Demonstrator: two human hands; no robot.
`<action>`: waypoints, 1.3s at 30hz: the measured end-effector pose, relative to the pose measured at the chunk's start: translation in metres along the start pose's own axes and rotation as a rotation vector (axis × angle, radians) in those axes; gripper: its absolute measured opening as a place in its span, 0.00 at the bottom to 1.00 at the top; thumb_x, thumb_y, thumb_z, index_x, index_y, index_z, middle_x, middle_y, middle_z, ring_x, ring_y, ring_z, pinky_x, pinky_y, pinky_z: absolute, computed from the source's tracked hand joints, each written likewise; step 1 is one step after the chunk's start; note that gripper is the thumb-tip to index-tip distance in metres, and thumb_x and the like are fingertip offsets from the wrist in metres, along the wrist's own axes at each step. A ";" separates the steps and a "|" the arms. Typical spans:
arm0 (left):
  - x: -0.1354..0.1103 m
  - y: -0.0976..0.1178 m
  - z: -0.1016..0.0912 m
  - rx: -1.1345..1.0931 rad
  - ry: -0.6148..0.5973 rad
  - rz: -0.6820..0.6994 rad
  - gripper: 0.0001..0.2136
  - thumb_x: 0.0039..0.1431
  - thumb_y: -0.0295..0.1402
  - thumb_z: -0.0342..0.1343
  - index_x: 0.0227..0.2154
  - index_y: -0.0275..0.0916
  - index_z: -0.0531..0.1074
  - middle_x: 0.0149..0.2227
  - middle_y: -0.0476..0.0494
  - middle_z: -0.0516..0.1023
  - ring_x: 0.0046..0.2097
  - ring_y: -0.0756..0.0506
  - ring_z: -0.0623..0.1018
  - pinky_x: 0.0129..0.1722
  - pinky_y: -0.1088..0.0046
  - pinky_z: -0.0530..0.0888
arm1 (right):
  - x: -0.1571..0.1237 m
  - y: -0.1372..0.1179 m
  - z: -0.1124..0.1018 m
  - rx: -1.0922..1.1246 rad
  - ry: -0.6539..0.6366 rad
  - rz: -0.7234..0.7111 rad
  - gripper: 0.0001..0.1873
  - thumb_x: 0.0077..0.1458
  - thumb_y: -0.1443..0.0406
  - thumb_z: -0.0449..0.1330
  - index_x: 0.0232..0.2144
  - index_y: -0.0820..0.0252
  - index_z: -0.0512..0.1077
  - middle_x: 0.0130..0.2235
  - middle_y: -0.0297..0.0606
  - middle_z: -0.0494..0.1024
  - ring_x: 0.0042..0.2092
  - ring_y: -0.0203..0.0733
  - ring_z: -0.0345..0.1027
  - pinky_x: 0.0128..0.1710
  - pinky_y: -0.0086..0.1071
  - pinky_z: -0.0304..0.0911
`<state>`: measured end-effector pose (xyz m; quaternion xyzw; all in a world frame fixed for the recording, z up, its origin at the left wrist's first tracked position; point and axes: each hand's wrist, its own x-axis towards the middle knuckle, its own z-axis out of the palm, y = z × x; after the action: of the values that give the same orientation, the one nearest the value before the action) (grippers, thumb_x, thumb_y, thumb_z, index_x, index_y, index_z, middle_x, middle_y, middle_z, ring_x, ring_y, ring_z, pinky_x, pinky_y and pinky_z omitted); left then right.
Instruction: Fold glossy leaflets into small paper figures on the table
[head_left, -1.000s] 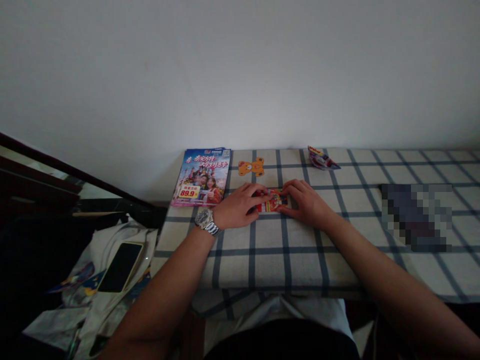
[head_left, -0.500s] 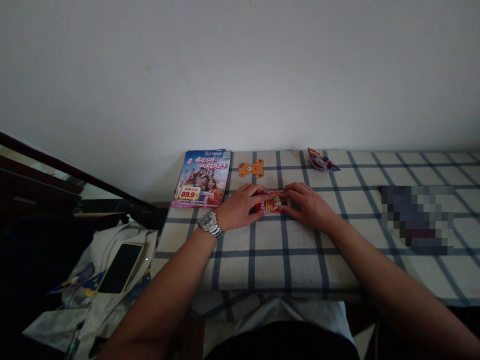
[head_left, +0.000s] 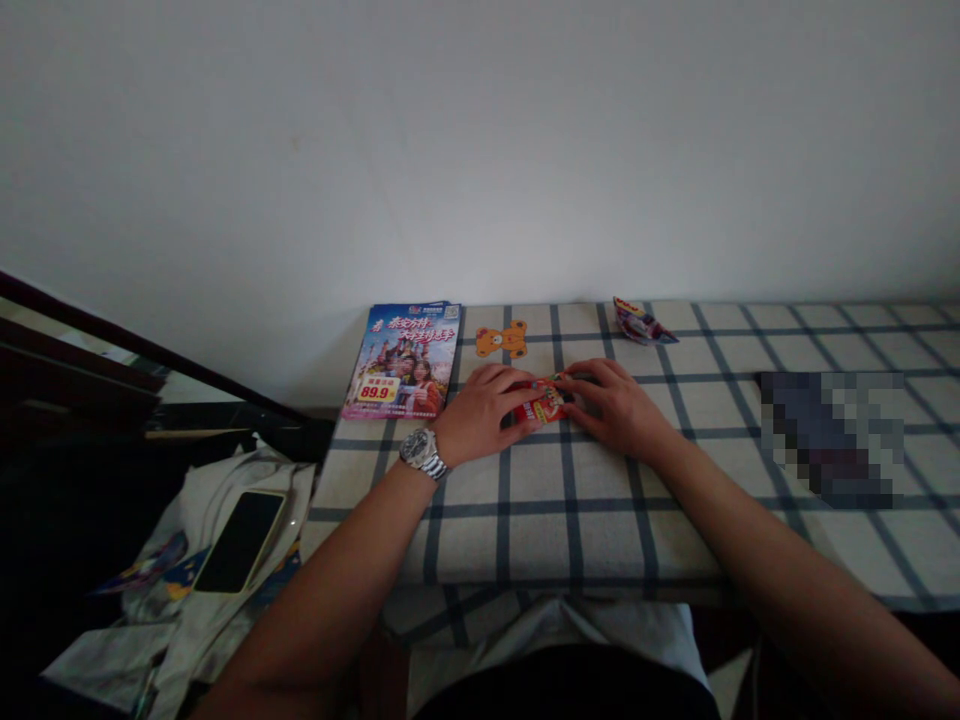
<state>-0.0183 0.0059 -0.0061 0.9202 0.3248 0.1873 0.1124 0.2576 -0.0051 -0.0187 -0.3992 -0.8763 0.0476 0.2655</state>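
A small red printed packet (head_left: pixel 545 404) with yellow and green patches lies at the middle of the checked tablecloth, slightly turned, between my two hands. My left hand (head_left: pixel 489 410), with a metal wristwatch (head_left: pixel 423 453) on its wrist, grips the packet's left end between thumb and fingers. At the other end, the curled fingertips and thumb of my right hand (head_left: pixel 613 408) close on the packet's right edge. Fingers cover both ends of it. Just beyond my left hand is a flat orange bear cutout (head_left: pixel 502 340).
Printed flyers (head_left: pixel 405 362) are stacked at the table's back left. A crumpled wrapper (head_left: pixel 643 322) lies near the wall, and a blurred-out dark item (head_left: pixel 829 440) is on the right. Below the table's left edge, a phone (head_left: pixel 241 541) rests on pale cloth.
The packet has turned a little, its right end tipping away from me, and less of it shows. My right fingertips have shifted slightly left along with it.
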 end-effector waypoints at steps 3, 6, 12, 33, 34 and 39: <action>0.000 0.002 0.001 0.032 -0.005 -0.026 0.22 0.70 0.45 0.59 0.63 0.47 0.73 0.61 0.41 0.74 0.61 0.36 0.71 0.65 0.49 0.66 | 0.000 0.000 0.000 -0.009 0.011 0.005 0.19 0.67 0.59 0.62 0.58 0.55 0.75 0.56 0.49 0.77 0.57 0.56 0.71 0.58 0.53 0.71; 0.000 0.005 0.002 0.052 -0.001 -0.063 0.21 0.70 0.46 0.58 0.62 0.48 0.74 0.61 0.42 0.74 0.61 0.36 0.71 0.64 0.48 0.67 | 0.000 0.001 -0.001 -0.005 0.040 0.011 0.18 0.68 0.60 0.62 0.58 0.55 0.75 0.55 0.47 0.78 0.55 0.55 0.72 0.57 0.52 0.72; 0.001 0.009 0.005 0.083 0.027 -0.120 0.22 0.69 0.48 0.59 0.61 0.47 0.75 0.59 0.40 0.75 0.58 0.35 0.72 0.61 0.47 0.68 | 0.000 0.000 -0.003 0.025 0.033 0.036 0.15 0.68 0.60 0.62 0.55 0.53 0.77 0.53 0.47 0.79 0.54 0.55 0.74 0.56 0.54 0.73; 0.001 -0.003 0.011 0.023 0.051 -0.072 0.21 0.71 0.34 0.57 0.65 0.43 0.69 0.66 0.41 0.71 0.66 0.37 0.71 0.68 0.49 0.67 | -0.001 0.002 0.003 0.224 -0.062 -0.061 0.18 0.68 0.66 0.59 0.59 0.53 0.74 0.61 0.46 0.77 0.65 0.53 0.70 0.65 0.55 0.68; 0.002 -0.003 0.012 0.028 0.050 -0.070 0.21 0.71 0.35 0.57 0.65 0.43 0.69 0.66 0.41 0.72 0.66 0.37 0.71 0.68 0.49 0.67 | -0.001 0.002 0.003 0.229 -0.064 -0.058 0.19 0.68 0.66 0.59 0.59 0.52 0.74 0.61 0.46 0.77 0.65 0.53 0.69 0.66 0.55 0.68; 0.002 -0.002 0.010 0.045 0.061 -0.079 0.21 0.71 0.37 0.57 0.64 0.42 0.70 0.65 0.41 0.73 0.65 0.37 0.71 0.67 0.49 0.67 | -0.001 0.002 0.002 0.218 -0.006 0.020 0.17 0.68 0.63 0.60 0.57 0.53 0.75 0.62 0.48 0.76 0.62 0.53 0.73 0.62 0.52 0.72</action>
<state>-0.0140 0.0075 -0.0154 0.9028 0.3685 0.2031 0.0890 0.2580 -0.0042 -0.0217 -0.3764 -0.8628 0.1463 0.3041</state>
